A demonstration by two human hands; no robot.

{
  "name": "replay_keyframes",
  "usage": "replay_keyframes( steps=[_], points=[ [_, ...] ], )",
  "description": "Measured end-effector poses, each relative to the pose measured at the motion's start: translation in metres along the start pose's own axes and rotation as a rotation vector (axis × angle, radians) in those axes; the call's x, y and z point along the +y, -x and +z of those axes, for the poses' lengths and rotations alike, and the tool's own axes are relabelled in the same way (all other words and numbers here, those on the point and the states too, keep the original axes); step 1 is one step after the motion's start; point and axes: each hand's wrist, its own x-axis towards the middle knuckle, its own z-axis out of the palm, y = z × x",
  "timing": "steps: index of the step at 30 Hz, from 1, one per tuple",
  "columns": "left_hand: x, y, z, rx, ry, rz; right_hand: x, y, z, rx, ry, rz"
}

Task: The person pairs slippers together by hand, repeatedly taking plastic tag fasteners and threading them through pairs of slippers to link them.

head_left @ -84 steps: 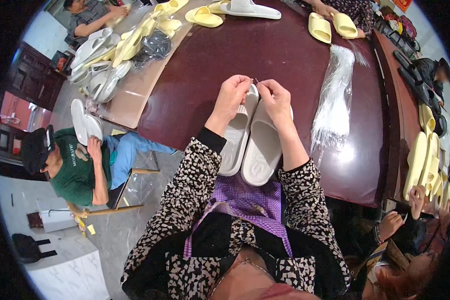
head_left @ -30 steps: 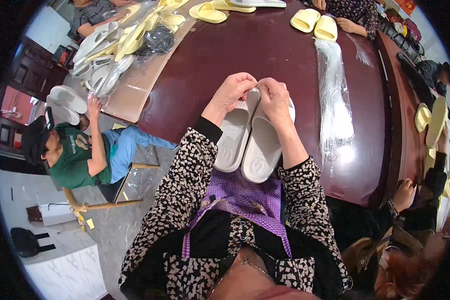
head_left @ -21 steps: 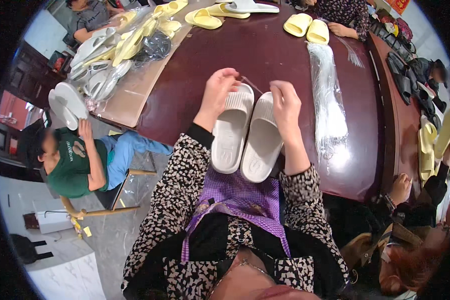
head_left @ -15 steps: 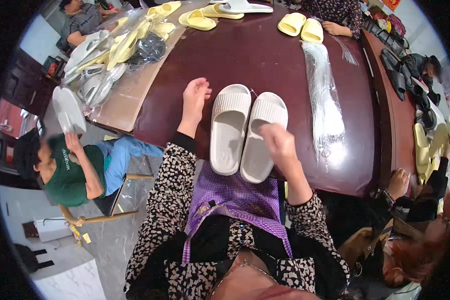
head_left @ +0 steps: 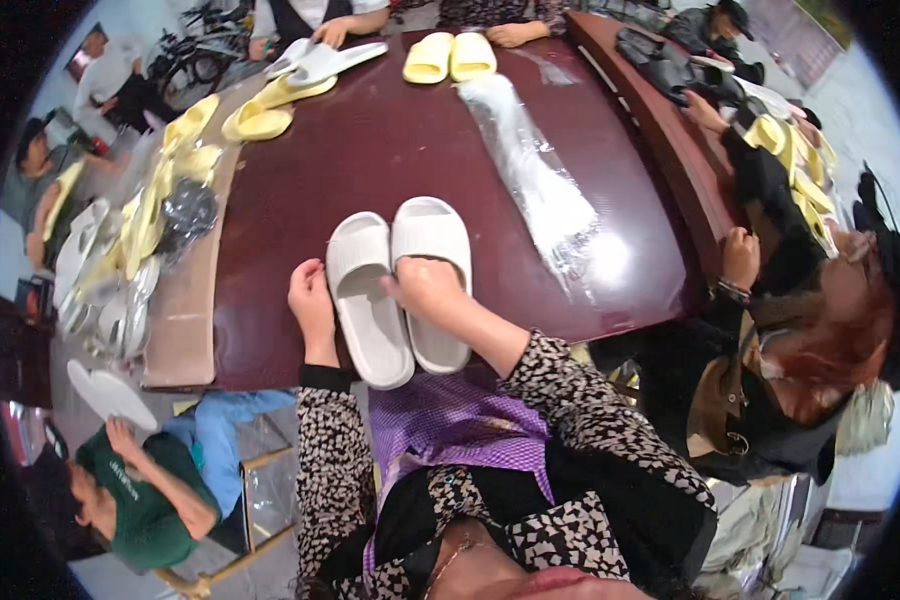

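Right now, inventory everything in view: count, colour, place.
Table: 1, dark red, centre
Near slides: 2, pale grey, near edge
Far slides: 2, yellow, far edge
Corner slides: 2, yellow, far left
Grey slides: about 2, grey, beyond those
Plastic bundle: 1, clear, right of centre
Slide pile: uncountable, yellow and grey, left
Black bundle: 1, black, beside pile
Tan sheet: 1, tan, left edge
Side slides: several, yellow, right
Dark footwear: several, black, upper right
Chair: 1, brown, lower left
People: several, mixed clothing, around table
Apron: 1, purple check, wearer's lap
Left hand: 1, bare, beside left near slide
Right hand: 1, bare, over right near slide
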Motion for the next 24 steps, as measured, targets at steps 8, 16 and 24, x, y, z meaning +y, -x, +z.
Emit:
replay_keyframes(
  steps=[8, 16, 24],
  points=[
    [0.002, 0.002, -0.005, 0.037, 0.056, -0.020, 0.014, 0.005, -0.035, 0.212, 0.099, -0.036],
    [0.006, 0.002, -0.004, -0.003, 0.145, -0.118, 0.065, -0.041, -0.209, 0.241, 0.567, 0.119],
    [0.002, -0.001, 0.002, -0.009, 0.131, -0.099, 0.170, -0.053, -0.424, 1.256, 0.697, 0.195]
  ],
)
